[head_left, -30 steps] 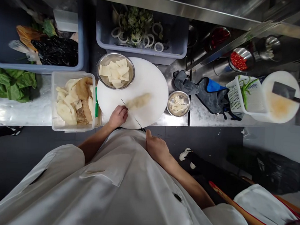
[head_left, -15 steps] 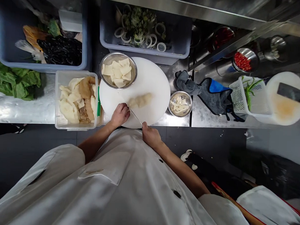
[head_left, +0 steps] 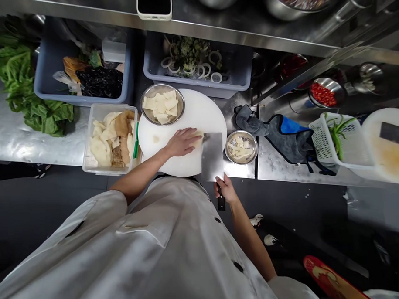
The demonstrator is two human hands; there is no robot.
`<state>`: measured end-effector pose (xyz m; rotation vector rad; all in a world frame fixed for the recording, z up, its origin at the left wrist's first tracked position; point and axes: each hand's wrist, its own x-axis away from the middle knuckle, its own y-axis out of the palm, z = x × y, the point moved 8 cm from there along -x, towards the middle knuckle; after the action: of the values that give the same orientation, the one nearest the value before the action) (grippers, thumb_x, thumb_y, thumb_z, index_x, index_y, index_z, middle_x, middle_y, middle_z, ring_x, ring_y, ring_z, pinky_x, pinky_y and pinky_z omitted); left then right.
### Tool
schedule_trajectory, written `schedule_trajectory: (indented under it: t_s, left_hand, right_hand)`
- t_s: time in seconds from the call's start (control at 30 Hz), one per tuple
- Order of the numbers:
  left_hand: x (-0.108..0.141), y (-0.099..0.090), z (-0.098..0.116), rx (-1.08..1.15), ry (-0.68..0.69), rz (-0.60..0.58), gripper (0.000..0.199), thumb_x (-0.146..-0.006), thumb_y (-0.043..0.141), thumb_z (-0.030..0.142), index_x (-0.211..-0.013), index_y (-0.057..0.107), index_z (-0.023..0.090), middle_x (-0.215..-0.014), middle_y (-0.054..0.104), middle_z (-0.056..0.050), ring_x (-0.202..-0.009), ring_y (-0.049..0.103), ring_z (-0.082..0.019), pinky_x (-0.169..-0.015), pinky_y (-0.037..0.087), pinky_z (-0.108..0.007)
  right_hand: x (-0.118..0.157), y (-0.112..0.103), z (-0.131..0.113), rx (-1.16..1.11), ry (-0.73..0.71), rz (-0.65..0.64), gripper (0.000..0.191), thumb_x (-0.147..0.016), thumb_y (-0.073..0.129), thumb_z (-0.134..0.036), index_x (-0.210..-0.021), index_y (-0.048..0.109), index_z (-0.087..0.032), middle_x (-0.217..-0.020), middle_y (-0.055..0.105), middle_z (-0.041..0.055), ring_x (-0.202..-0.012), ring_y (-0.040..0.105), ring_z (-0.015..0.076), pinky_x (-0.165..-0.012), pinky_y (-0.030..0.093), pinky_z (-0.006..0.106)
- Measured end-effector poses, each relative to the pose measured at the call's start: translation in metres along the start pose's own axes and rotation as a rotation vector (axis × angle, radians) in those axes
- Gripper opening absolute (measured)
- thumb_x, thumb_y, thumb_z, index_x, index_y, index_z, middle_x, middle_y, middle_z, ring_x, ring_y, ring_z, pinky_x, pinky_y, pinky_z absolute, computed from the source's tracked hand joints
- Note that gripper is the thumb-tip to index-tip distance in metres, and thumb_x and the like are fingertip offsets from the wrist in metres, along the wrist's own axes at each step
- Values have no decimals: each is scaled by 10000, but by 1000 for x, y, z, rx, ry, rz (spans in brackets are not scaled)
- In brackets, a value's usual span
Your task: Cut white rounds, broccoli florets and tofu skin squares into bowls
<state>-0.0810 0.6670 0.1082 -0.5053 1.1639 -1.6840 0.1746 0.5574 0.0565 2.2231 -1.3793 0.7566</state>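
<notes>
My right hand (head_left: 227,189) grips a cleaver (head_left: 212,156) near the top of its black handle. The broad blade lies nearly flat over the right side of a round white cutting board (head_left: 183,103). Lying flat on the board, my left hand (head_left: 183,142) is open with its fingers stretched toward the blade. Under those fingers a pale food piece (head_left: 198,135) shows in part; the rest is hidden. At the board's upper left is a steel bowl (head_left: 145,114) of pale flat slices (head_left: 161,105). To the right stands a smaller steel bowl (head_left: 241,147) with pale trimmings.
Left of the board is a clear plastic box (head_left: 88,156) of pale and brown pieces. Blue-grey bins (head_left: 197,82) stand behind, under a metal shelf (head_left: 106,14) with a phone (head_left: 154,6). At right lie a grey-blue cloth item (head_left: 283,137) and a white basket (head_left: 353,150).
The cleaver has gone from upright on its edge to lying broadside, farther right, with my right hand. My left hand has left the blade and spread over the food. The view has shifted.
</notes>
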Motion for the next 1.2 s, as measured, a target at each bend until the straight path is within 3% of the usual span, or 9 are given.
schedule_trajectory:
  t_s: [0.1, 0.2, 0.33, 0.53, 0.67, 0.77, 0.93, 1.1, 1.2]
  left_hand:
    - [-18, 13, 9, 34, -41, 20, 486, -950, 605, 365, -1427, 620, 274, -1591, 478, -151, -1412, 476, -365, -1080, 418, -542]
    - [-17, 3, 12, 33, -148, 169, 381, -953, 579, 333, -1305, 689, 238, -1518, 552, -162, -1387, 507, -354, -1084, 413, -547]
    - [-7, -37, 13, -20, -205, 344, 303, -970, 526, 343, -1175, 711, 219, -1399, 640, -152, -1397, 510, -355, -1106, 390, -574]
    - [6, -99, -5, -96, -275, 487, 324, -980, 511, 395, -1208, 675, 234, -1407, 620, -152, -1379, 505, -381, -1116, 376, -615]
    - [19, -122, -11, -154, -365, 637, 392, -1002, 489, 492, -1271, 639, 249, -1504, 506, -159, -1422, 456, -392, -1123, 381, -631]
    - [23, -134, -18, -81, -363, 721, 489, -1018, 438, 575, -1329, 596, 233, -1450, 507, -171, -1398, 484, -366, -1115, 427, -575]
    - [11, -171, -59, 46, -369, 843, 478, -972, 550, 619, -1196, 585, 198, -1266, 553, -140, -1316, 529, -335, -1110, 441, -524]
    - [-14, -211, -110, 41, -341, 861, 335, -928, 709, 450, -936, 476, 209, -1054, 563, -68, -1084, 574, -226, -1014, 480, -414]
    - [-22, -210, -124, 94, -353, 833, 239, -945, 678, 308, -912, 463, 209, -986, 579, -36, -984, 574, -178, -949, 485, -348]
  right_hand:
    - [-14, 35, -21, 90, -17, -151, 415, -884, 506, -609, -1044, 360, -254, -543, 457, -169, -330, 424, 86, -366, 336, 184]
    - [-11, 60, -47, 219, -54, -241, 367, -922, 475, -572, -1057, 374, -246, -569, 467, -157, -348, 452, 86, -368, 326, 179]
    - [-1, 73, -87, 353, -130, -258, 219, -987, 430, -461, -974, 345, -260, -616, 488, -138, -375, 473, 74, -396, 335, 177]
    - [9, 89, -140, 522, -224, -332, 137, -1032, 405, -368, -960, 351, -264, -546, 475, -133, -378, 478, 106, -466, 360, 207]
    - [19, 91, -152, 698, -236, -296, 101, -1036, 402, -348, -1029, 409, -247, -548, 506, -102, -449, 524, 145, -541, 385, 234]
    - [23, 94, -157, 817, -277, -246, 137, -1034, 411, -344, -1087, 455, -225, -628, 577, -55, -539, 561, 157, -586, 379, 241]
    - [24, 93, -165, 836, -365, -132, 201, -1035, 406, -373, -1132, 491, -219, -718, 631, -6, -649, 606, 185, -629, 406, 258]
    - [28, 62, -149, 847, -262, 50, 315, -1038, 375, -398, -1249, 495, -197, -714, 646, 16, -665, 634, 220, -630, 458, 282]
    - [32, 37, -134, 902, -225, 211, 348, -1036, 351, -385, -1264, 501, -170, -733, 654, 39, -684, 639, 240, -632, 448, 293]
